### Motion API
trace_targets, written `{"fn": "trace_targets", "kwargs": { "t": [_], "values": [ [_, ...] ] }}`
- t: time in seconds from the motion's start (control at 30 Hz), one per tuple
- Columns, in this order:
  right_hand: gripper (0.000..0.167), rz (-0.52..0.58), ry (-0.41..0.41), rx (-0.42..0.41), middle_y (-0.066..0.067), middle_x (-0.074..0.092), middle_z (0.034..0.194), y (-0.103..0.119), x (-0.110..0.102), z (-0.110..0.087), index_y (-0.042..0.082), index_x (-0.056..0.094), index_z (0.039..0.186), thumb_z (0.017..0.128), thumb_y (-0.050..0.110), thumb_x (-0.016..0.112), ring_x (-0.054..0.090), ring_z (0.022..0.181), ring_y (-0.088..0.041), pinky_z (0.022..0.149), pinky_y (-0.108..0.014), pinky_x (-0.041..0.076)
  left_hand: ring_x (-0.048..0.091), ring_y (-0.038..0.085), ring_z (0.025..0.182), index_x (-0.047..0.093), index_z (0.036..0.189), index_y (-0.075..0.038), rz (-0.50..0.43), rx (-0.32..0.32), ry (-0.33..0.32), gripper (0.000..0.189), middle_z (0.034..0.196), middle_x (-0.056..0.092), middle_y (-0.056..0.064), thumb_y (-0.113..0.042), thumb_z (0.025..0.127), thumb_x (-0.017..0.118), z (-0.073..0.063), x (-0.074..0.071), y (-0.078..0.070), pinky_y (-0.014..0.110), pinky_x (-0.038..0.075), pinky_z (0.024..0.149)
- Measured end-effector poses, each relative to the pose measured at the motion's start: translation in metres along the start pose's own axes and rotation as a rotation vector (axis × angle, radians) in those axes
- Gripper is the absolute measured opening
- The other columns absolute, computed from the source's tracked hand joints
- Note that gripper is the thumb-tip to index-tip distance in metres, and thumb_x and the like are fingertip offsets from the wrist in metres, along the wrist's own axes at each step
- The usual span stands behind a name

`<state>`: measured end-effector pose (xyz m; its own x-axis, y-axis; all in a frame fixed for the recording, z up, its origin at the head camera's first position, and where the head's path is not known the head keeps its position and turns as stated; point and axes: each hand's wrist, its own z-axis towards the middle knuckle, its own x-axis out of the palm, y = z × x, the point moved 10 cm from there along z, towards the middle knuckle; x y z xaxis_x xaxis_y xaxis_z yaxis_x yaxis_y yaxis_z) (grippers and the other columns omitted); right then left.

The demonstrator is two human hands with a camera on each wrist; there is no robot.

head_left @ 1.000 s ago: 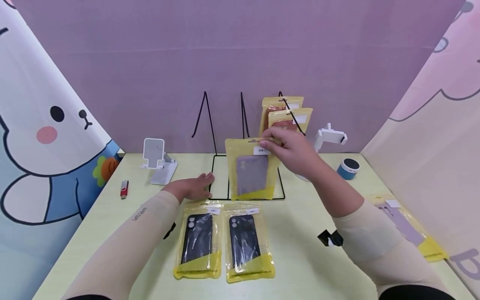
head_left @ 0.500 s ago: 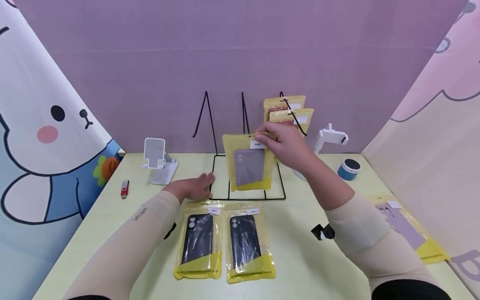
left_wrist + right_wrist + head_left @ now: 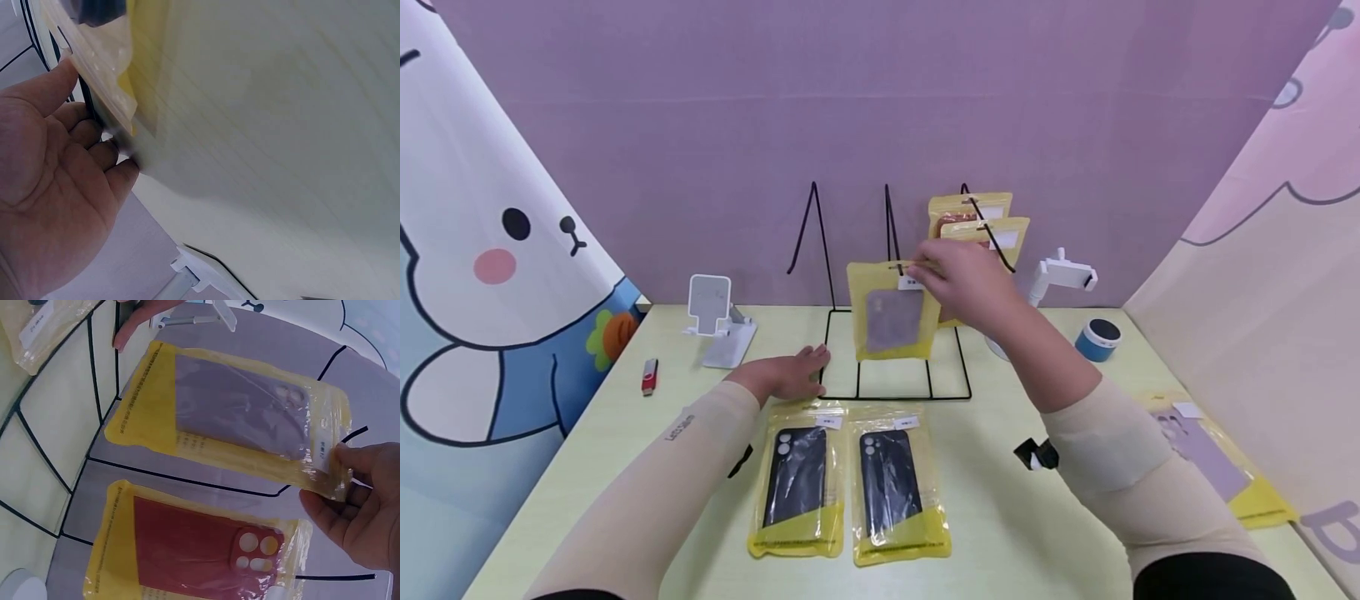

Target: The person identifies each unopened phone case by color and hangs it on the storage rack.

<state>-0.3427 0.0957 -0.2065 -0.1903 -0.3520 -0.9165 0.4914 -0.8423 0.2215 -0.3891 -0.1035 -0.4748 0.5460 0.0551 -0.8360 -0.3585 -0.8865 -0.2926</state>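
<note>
My right hand (image 3: 962, 279) pinches the top edge of a yellow zip bag holding a purple phone case (image 3: 893, 318). In the right wrist view the tip of the rack's middle prong (image 3: 356, 433) sticks out past the bag's top, by my fingers. My left hand (image 3: 786, 375) rests on the left side of the black wire rack's base (image 3: 895, 398), fingertips at the wire. On the right prong hang two bagged red phone cases (image 3: 194, 544), one behind the other. The left prong (image 3: 801, 229) carries nothing.
Two bagged black phone cases (image 3: 797, 479) lie in front of the rack. Another bagged purple case (image 3: 1210, 458) lies at the right edge. Around the rack are white phone stands (image 3: 709, 307), (image 3: 1060, 273), a red USB stick (image 3: 650, 377) and a blue round jar (image 3: 1097, 339).
My right hand has raised the bagged purple case and moved it back and slightly left onto the middle prong. My left hand has stayed on the rack base.
</note>
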Motion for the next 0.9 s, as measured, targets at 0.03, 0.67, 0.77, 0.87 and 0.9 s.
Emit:
{"fn": "trace_targets", "kwargs": {
  "t": [0.03, 0.67, 0.77, 0.87, 0.9],
  "values": [
    [0.019, -0.032, 0.004, -0.002, 0.004, 0.070, 0.092, 0.002, 0.000, 0.002, 0.018, 0.069, 0.103, 0.099, 0.033, 0.059, 0.059, 0.075, -0.017, 0.068, -0.035, 0.047, -0.003, 0.030, 0.153, 0.005, 0.159, -0.015, -0.001, 0.001, 0.001, 0.075, 0.166, -0.004, 0.008, -0.040, 0.103, 0.047, 0.000, 0.000, 0.000, 0.053, 0.011, 0.122],
    [0.020, -0.090, 0.100, 0.054, -0.002, 0.062, 0.088, -0.004, 0.005, 0.051, 0.014, 0.061, 0.089, 0.102, 0.027, 0.052, 0.054, 0.080, -0.022, 0.075, -0.039, 0.047, -0.003, 0.031, 0.152, 0.002, 0.159, -0.014, 0.009, 0.002, 0.007, 0.076, 0.165, -0.006, 0.010, -0.040, 0.103, 0.046, -0.002, -0.003, -0.002, 0.053, 0.009, 0.122],
    [0.020, -0.112, 0.100, 0.083, -0.002, 0.064, 0.089, -0.010, 0.006, 0.059, 0.015, 0.062, 0.091, 0.102, 0.027, 0.051, 0.055, 0.080, -0.022, 0.075, -0.039, 0.047, -0.004, 0.032, 0.152, 0.002, 0.159, -0.014, 0.000, -0.001, 0.005, 0.077, 0.165, -0.006, 0.011, -0.040, 0.103, 0.047, -0.003, -0.003, -0.002, 0.054, 0.009, 0.122],
    [0.020, -0.123, 0.123, 0.135, -0.002, 0.065, 0.090, -0.018, 0.009, 0.067, 0.015, 0.063, 0.095, 0.103, 0.029, 0.051, 0.056, 0.080, -0.022, 0.074, -0.039, 0.047, -0.003, 0.032, 0.152, 0.003, 0.159, -0.014, -0.006, -0.003, 0.002, 0.077, 0.165, -0.005, 0.011, -0.040, 0.102, 0.047, -0.004, -0.003, -0.002, 0.055, 0.009, 0.122],
    [0.020, -0.116, 0.131, 0.153, -0.002, 0.064, 0.091, -0.021, 0.010, 0.070, 0.016, 0.063, 0.096, 0.103, 0.030, 0.051, 0.056, 0.080, -0.022, 0.074, -0.039, 0.047, -0.002, 0.032, 0.152, 0.003, 0.159, -0.014, -0.011, -0.001, 0.000, 0.076, 0.165, -0.005, 0.011, -0.039, 0.102, 0.048, -0.004, -0.003, -0.003, 0.055, 0.009, 0.121]
  ]
}}
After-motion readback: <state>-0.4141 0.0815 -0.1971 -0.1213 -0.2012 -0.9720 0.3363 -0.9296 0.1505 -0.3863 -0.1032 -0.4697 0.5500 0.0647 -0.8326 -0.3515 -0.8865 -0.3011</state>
